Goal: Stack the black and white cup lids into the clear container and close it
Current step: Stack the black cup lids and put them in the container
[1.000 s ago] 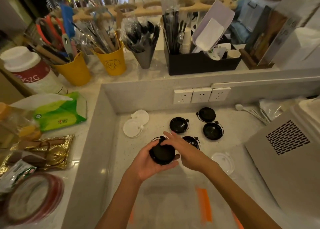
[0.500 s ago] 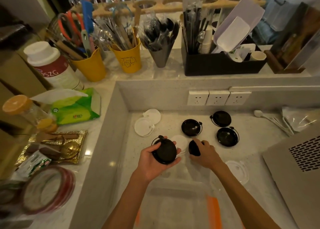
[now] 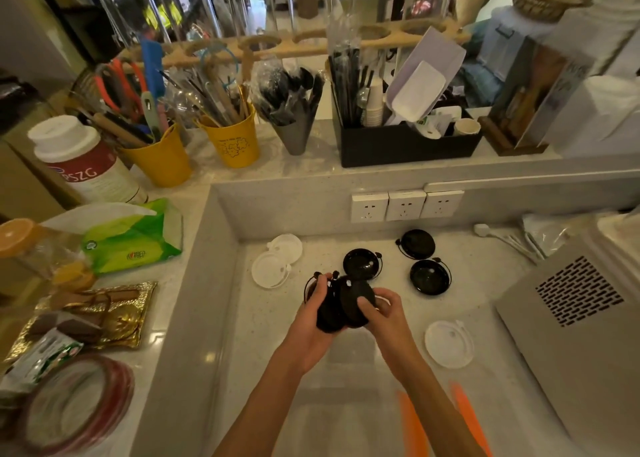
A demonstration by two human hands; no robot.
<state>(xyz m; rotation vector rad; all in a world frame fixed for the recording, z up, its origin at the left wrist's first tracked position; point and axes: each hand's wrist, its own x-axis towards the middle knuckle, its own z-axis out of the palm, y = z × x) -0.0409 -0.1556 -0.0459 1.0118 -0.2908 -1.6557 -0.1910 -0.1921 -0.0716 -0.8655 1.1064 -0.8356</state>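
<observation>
My left hand (image 3: 313,321) holds a black lid (image 3: 327,313) above the counter. Against it my right hand (image 3: 382,313) presses a second black lid (image 3: 353,300). Three more black lids lie beyond: one (image 3: 362,264) just past my hands, one (image 3: 415,243) near the wall, one (image 3: 429,276) to the right. Two white lids (image 3: 270,269) (image 3: 285,245) lie at the left, and another white lid (image 3: 448,344) sits right of my right wrist. The clear container (image 3: 346,404) with orange clips (image 3: 410,425) stands open below my forearms.
A grey vented appliance (image 3: 575,311) fills the right side. Wall sockets (image 3: 405,205) sit on the back wall of the recessed counter. A raised ledge holds yellow buckets (image 3: 239,141), a black organiser (image 3: 405,145), a green tissue pack (image 3: 133,236) and a tape roll (image 3: 72,404).
My right hand picked a black lid off the counter and brought it left against the lid in my left hand. The view shifted slightly.
</observation>
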